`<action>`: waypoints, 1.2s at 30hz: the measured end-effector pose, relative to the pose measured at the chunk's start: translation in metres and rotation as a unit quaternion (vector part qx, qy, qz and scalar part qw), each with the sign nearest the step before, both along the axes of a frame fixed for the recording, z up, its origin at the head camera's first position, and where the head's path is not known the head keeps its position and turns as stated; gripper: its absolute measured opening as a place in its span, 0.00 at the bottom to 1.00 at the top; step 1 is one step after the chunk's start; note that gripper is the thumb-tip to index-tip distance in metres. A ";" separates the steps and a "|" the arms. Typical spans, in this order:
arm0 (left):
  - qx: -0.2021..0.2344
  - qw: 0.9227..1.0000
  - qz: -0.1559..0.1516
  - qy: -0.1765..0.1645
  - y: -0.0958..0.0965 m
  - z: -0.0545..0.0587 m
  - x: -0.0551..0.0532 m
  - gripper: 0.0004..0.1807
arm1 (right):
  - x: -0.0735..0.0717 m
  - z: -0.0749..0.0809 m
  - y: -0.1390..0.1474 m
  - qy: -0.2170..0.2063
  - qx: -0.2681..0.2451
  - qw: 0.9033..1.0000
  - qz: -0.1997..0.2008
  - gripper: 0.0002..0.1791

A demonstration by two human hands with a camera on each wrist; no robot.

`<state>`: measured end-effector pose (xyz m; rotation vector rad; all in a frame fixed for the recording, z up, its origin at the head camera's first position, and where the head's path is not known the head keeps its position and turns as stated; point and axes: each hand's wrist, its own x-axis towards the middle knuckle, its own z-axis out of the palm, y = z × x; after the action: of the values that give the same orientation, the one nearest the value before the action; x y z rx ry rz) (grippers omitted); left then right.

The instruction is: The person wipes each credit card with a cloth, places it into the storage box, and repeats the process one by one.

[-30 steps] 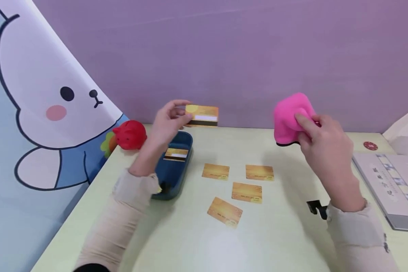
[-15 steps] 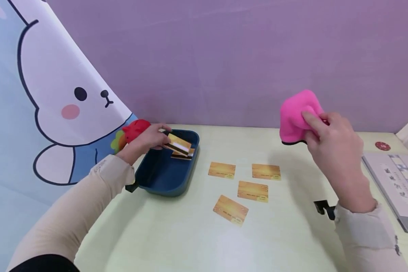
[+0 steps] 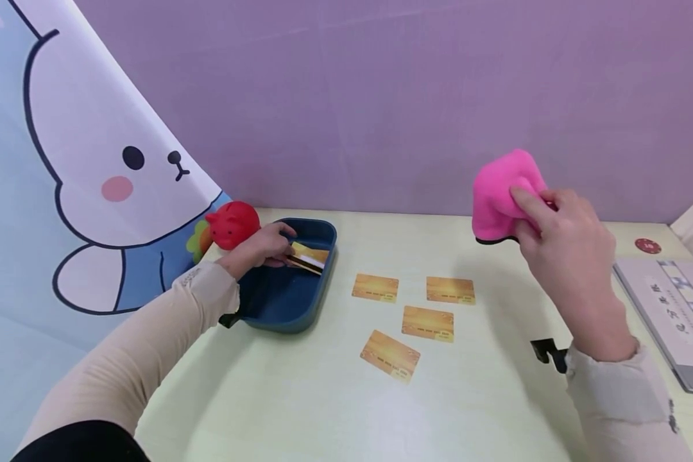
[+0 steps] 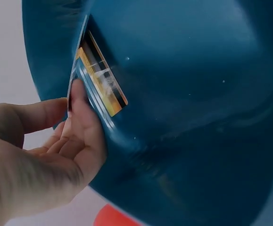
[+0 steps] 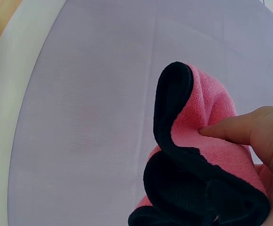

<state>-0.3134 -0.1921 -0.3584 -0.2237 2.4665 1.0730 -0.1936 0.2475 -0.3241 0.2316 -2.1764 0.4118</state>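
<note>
My left hand (image 3: 270,245) reaches into the far end of a dark blue tray (image 3: 330,239), pinching a gold bank card (image 4: 72,80) between thumb and fingers. In the left wrist view that card stands almost edge-on. Beside it, a second card (image 4: 109,92) with a black stripe lies on the tray floor. Up in the air at the right, my right hand (image 3: 574,263) grips a folded pink fleece cloth (image 3: 499,199) with black edging (image 5: 164,122). Several gold cards lie flat on the table, among them one card (image 3: 390,356) nearest me.
A red piggy bank (image 3: 233,224) stands behind my left wrist, close to the tray. To the right lie a grey boxed book (image 3: 670,314) and a red round chip (image 3: 648,246). A purple backdrop (image 3: 381,109) rises behind the table.
My left hand has brought the card from above the tray's far end down into it, over the other card. The right hand keeps its hold on the cloth, nearly still.
</note>
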 end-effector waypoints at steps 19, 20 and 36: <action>-0.273 0.889 -0.322 0.175 0.107 0.035 0.034 0.30 | 0.000 -0.001 -0.003 0.014 -0.005 1.000 -0.006 0.20; -0.299 0.875 -0.342 0.166 0.116 0.031 0.037 0.31 | 0.000 -0.001 -0.004 0.012 -0.004 1.000 -0.004 0.21; -0.468 0.780 -0.403 0.097 0.147 -0.014 0.035 0.38 | 0.001 0.000 -0.009 -0.002 0.011 1.000 0.008 0.21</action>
<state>-0.2782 -0.0448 -0.3727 0.6452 2.5977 -0.5463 -0.1930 0.2382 -0.3245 0.2603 -2.1849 0.3987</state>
